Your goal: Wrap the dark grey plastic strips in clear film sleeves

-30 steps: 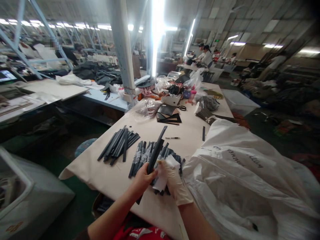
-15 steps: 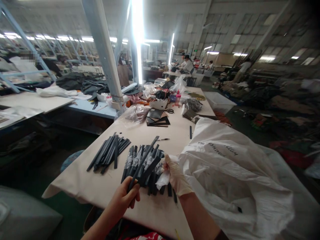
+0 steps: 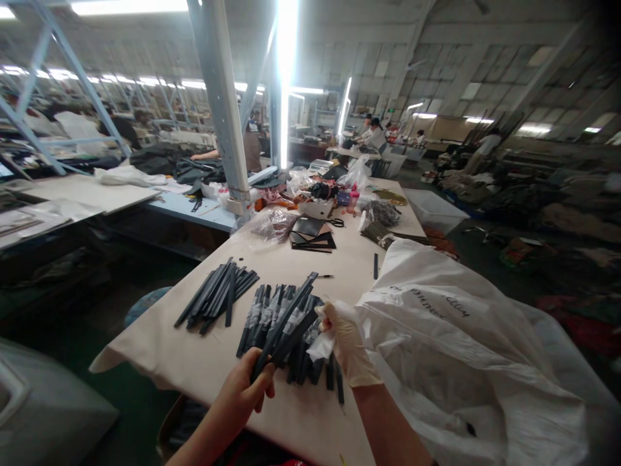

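Note:
My left hand [image 3: 248, 383], bare, is closed around the lower ends of a few dark flat strips [image 3: 290, 315], which slant up and away to the right. My right hand [image 3: 351, 344], in a pale glove, is shut on a crumpled white cloth or tissue [image 3: 322, 347], near the upper part of the held strips. Under and around these strips lie dark strips bundled with clear wrapping [image 3: 254, 316] on the cream-covered table [image 3: 291, 424]. A loose pile of similar strips [image 3: 209, 299] sits to the left.
To the right, a large white sack [image 3: 431, 310] bulges against the table. Farther back are scissors [image 3: 336, 222], dark flat pieces [image 3: 310, 226], a plastic bag [image 3: 274, 226] and a pen [image 3: 325, 276]. A metal post [image 3: 224, 103] rises at the left edge.
The view has turned slightly left, so the scene sits farther right. The strips in my left hand lie closer together than before. My right hand keeps hold of the white cloth or tissue.

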Available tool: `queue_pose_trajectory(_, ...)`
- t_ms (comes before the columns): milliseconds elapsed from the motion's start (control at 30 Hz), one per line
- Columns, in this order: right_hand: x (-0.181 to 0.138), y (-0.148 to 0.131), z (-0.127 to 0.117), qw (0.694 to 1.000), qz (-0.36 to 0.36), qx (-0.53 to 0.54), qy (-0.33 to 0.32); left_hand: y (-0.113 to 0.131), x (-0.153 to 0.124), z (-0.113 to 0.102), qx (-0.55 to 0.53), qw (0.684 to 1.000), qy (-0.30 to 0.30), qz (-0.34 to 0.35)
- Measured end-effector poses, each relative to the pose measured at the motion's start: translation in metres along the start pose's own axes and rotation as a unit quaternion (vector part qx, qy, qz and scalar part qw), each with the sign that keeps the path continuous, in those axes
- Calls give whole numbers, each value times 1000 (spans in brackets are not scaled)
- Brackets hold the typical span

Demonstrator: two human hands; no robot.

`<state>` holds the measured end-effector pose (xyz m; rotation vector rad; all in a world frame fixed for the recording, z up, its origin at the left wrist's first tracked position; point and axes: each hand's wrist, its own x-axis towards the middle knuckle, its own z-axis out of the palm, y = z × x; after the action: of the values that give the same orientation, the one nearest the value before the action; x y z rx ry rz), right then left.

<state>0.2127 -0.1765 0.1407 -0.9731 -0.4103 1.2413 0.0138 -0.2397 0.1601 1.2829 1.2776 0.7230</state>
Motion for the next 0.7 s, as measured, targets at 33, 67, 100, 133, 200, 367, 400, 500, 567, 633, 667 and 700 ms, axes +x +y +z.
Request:
queue_pose_trajectory(33,1,0,-1,1000,-6,-15,2,-1,0,1,3,1000,0,-2)
queue_pose_trajectory(67,2,0,-2,999,-13,-37,3,-2,0,1,8,1000,0,-5)
queue_pose_trajectory(100,3,-1,-4,998,-22,-65,4,-3,0,1,14,1000,-2,-11)
queue_pose_trajectory(133,3,-1,-6,995,-33,-96,3,-3,1,1,18,1000,-4,-18)
queue_pose_trajectory(200,2,-2,-8,987,-49,-154,-8,-3,3,0,21,999,-14,-28)
queue_pose_trajectory(367,-23,3,9,970,55,-209,-108,1,17,2,8,1000,-29,0)
queue_pose_trajectory(400,-29,5,13,964,87,-210,-139,0,20,3,3,1000,-23,9)
queue_pose_trajectory(500,-37,11,23,964,121,-189,-144,-7,28,5,-19,1000,-17,2)
queue_pose_trajectory(567,-38,15,27,978,99,-159,-92,-10,31,5,-27,1000,-9,-11)
queue_pose_trajectory(633,-42,21,30,983,84,-131,-99,-10,34,5,-27,999,20,2)
queue_pose_trajectory(667,-44,23,30,981,86,-123,-126,-10,36,4,-26,999,33,16)
queue_pose_trajectory(700,-46,25,30,976,96,-120,-157,-10,37,2,-24,998,40,29)
